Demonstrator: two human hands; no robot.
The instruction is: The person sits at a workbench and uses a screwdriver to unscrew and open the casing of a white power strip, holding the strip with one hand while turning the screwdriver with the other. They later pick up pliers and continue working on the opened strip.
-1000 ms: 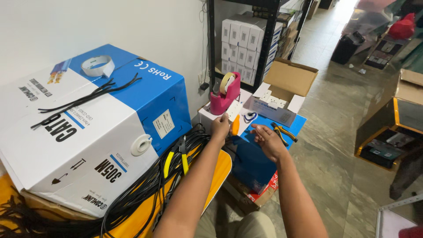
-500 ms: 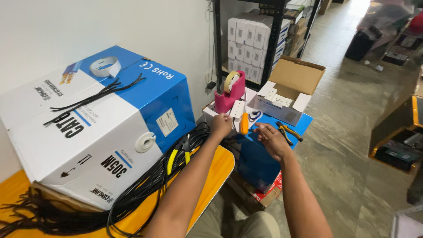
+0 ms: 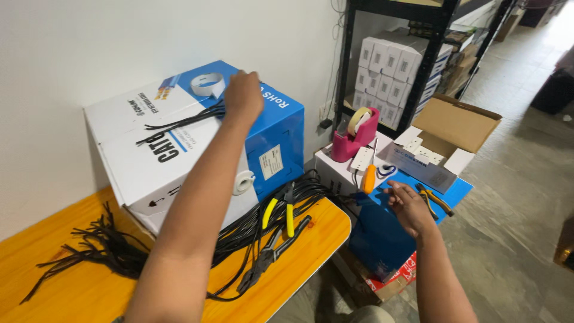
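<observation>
While we look down from the head camera, we take the big blue-and-white carton [image 3: 197,143] as our landmark.

Left hand: our left hand [image 3: 242,96] is up on top of the carton, knuckles toward us, fingers curled down over the near end of the black cable strands [image 3: 176,122]; whether they are actually pinched we cannot tell, the fingertips are hidden.

Cable strands: they lie flat across the carton's top, long axis running from under the hand out to the left, away from the grip.

Tape roll: a white tape roll [image 3: 208,84] sits just beyond the hand on the same top.

Right hand: our right hand [image 3: 409,209] hovers well to the right of the carton, palm half open, holding nothing, near the orange-handled tool [image 3: 369,178] on the blue box [image 3: 382,233].

Nearer hand: the left, clearly.

Table: below the carton, cutters with yellow handles [image 3: 281,218] rest on a black cable bundle [image 3: 113,251] on the orange table [image 3: 311,257].
</observation>
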